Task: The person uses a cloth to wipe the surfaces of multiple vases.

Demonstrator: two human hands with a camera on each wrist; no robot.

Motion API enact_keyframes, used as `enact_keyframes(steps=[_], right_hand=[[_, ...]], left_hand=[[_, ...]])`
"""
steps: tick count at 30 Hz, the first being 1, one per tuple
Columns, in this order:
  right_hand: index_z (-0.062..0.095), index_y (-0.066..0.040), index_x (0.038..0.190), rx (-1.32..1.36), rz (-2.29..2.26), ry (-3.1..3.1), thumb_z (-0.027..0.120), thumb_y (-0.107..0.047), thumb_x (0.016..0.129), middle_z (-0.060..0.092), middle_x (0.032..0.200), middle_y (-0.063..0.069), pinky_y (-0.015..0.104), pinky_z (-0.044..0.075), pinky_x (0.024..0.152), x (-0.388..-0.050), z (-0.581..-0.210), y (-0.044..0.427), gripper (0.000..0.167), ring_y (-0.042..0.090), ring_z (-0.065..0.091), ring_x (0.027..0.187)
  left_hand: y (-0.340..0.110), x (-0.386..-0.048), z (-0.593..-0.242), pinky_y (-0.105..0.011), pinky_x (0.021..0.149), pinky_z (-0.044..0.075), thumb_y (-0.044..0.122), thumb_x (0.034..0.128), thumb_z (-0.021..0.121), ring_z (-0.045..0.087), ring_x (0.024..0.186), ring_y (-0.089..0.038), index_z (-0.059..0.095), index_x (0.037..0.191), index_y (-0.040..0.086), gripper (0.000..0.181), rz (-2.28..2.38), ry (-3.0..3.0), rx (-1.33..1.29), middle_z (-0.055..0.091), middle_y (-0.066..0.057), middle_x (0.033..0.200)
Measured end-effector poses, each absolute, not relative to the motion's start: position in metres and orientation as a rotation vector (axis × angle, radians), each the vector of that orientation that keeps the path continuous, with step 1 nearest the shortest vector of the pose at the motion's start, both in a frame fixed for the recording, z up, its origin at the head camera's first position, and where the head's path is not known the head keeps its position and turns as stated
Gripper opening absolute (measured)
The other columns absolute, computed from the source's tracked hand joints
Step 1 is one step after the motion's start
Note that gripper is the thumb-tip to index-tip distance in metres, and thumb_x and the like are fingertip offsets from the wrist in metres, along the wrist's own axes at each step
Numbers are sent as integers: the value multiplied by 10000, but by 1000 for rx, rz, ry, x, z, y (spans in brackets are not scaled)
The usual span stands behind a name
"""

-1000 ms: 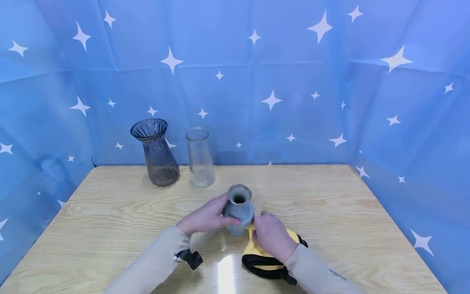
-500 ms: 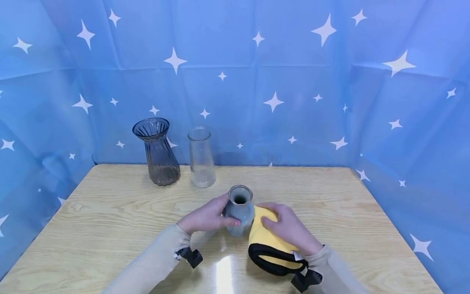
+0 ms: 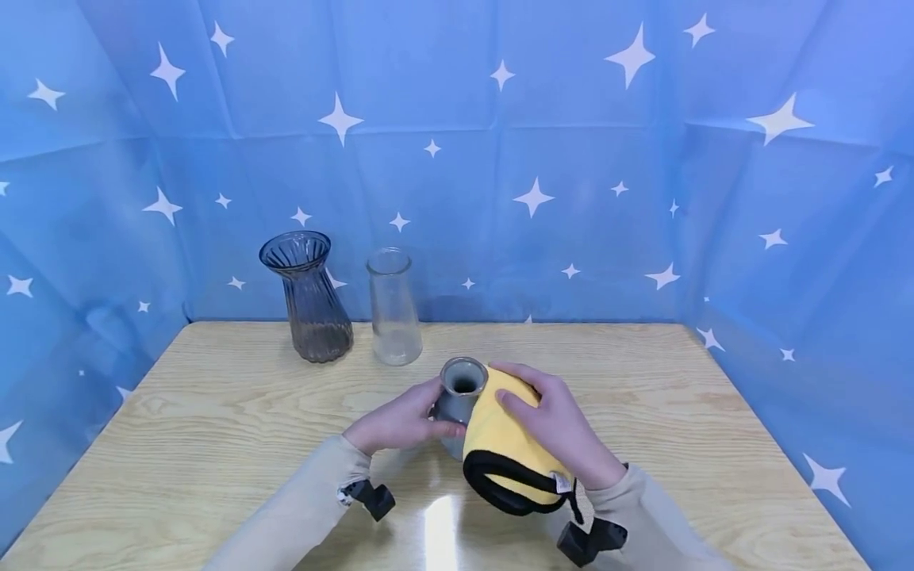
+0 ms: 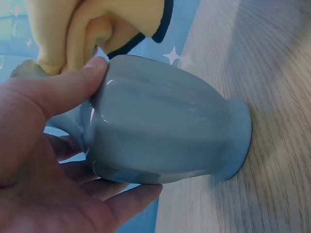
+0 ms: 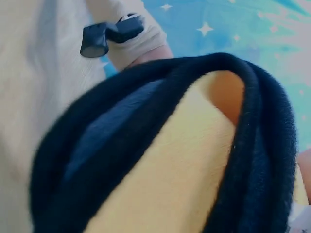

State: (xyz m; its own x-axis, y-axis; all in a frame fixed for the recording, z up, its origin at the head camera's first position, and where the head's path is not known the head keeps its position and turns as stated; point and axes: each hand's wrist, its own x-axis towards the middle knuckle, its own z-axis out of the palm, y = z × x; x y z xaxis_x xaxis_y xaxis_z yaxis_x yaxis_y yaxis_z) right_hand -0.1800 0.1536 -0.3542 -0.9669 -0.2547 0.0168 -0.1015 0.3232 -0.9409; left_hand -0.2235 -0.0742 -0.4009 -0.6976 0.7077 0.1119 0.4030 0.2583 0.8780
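Observation:
A small grey-blue glazed vase (image 3: pixel 454 408) stands upright near the middle of the wooden table. My left hand (image 3: pixel 403 416) grips it from the left, thumb across the front of its shoulder. The left wrist view shows the vase's smooth body (image 4: pixel 160 121) and its narrower foot at the tabletop. In my right hand (image 3: pixel 560 424) is a folded yellow cloth (image 3: pixel 503 424) with black edging, held against the vase's right side up by the rim. The cloth's folds (image 5: pixel 165 160) fill the right wrist view and hide most of the right fingers there.
Behind the hands, at the table's back left, stand a smoky ribbed glass vase (image 3: pixel 317 309) and a clear glass vase (image 3: pixel 395 317). A blue curtain (image 3: pixel 457 198) with white stars encloses the back and sides of the table (image 3: pixel 643 381).
My right hand has regripped the cloth and raised it from the table, then moved it leftward onto the vase's side and neck. The left hand keeps its hold, nearly still.

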Motion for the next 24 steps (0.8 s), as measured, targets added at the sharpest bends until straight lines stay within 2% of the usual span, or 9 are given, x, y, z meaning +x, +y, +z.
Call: enact_keyframes(steps=[2,4,9,12,16,19,24], right_hand=[[549,-154,1368,-291,-1817,2344,586,-178,979,592,1226,119,332,553,720,-181,-359,156,391,239,648,872],[538,-150,1379,-291,-1871,2295,579,-181,984,578,1264,124,335,554,745,-182,-363,158,398,248,652,909],[538,-130,1382,-466,-1827,2411,566,-174,991,625,1155,159,343,567,631,-186,-377,158,394,250,665,745],[566,-87,1352,-656,-1677,2617,577,-113,978,629,1189,141,348,561,713,-188,-386,158,375,228,658,885],[617,-4,1269,-898,-1419,2875,609,13,916,630,1232,103,403,508,857,-193,-391,160,353,246,580,1114],[652,2,1218,-953,-1248,2981,631,47,876,663,1170,99,412,510,789,-195,-389,161,346,268,609,1044],[674,-50,1210,-851,-1040,3086,647,30,864,682,1114,80,309,456,627,-194,-386,162,356,195,585,841]], left_hand=[[-74,-224,-401,-362,1014,407,117,898,697,489,1220,-194,394,1415,90,600,1396,2233,1042,504,-58,1336],[-74,-224,-401,-361,1008,410,121,903,692,489,1215,-189,391,1414,96,593,1373,2240,1058,506,-55,1331],[-74,-223,-403,-385,1043,374,95,918,656,431,1277,-198,340,1443,94,613,1358,2240,1074,455,-72,1391],[-73,-222,-405,-387,1064,349,108,927,626,389,1311,-203,293,1467,94,634,1368,2221,1070,404,-81,1430],[-70,-222,-408,-348,1054,358,89,904,587,406,1283,-183,278,1464,99,640,1402,2199,1053,390,-78,1418],[-68,-224,-410,-337,1053,357,78,892,568,410,1269,-173,282,1457,99,633,1419,2200,1048,385,-76,1412],[-64,-225,-414,-343,1075,333,202,955,618,397,1299,-128,303,1460,154,596,1431,2215,1036,416,1,1414]])
